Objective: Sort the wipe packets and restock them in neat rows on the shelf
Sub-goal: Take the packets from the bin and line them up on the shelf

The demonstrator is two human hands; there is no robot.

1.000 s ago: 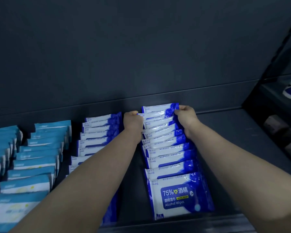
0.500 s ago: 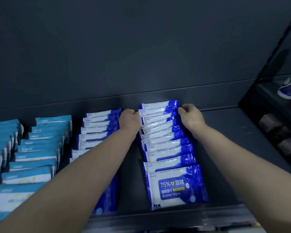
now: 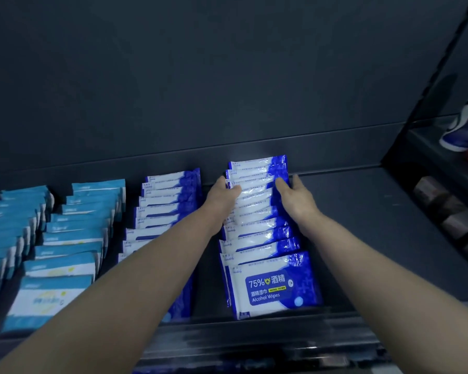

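Observation:
A row of dark blue and white alcohol wipe packets (image 3: 268, 282) runs from the shelf's front lip to the back wall, overlapping like tiles. My left hand (image 3: 223, 197) lies against the row's left side near the back, fingers stretched onto the packets. My right hand (image 3: 295, 197) lies against the right side at the same depth, fingers spread, thumb out to the right. Neither hand lifts a packet. A second dark blue row (image 3: 168, 201) stands to the left, partly hidden by my left forearm. Two light blue rows (image 3: 84, 225) (image 3: 11, 220) fill the left end.
The dark shelf (image 3: 368, 228) has bare floor right of the hands, a raised front lip (image 3: 254, 327) and a dark back wall. A neighbouring shelf unit at the right holds a blue and white object (image 3: 464, 133) and brownish items (image 3: 443, 211) lower down.
Both hands were closed on the sides of the row's back end. Now their fingers are stretched out flat on the packets, slightly nearer to me.

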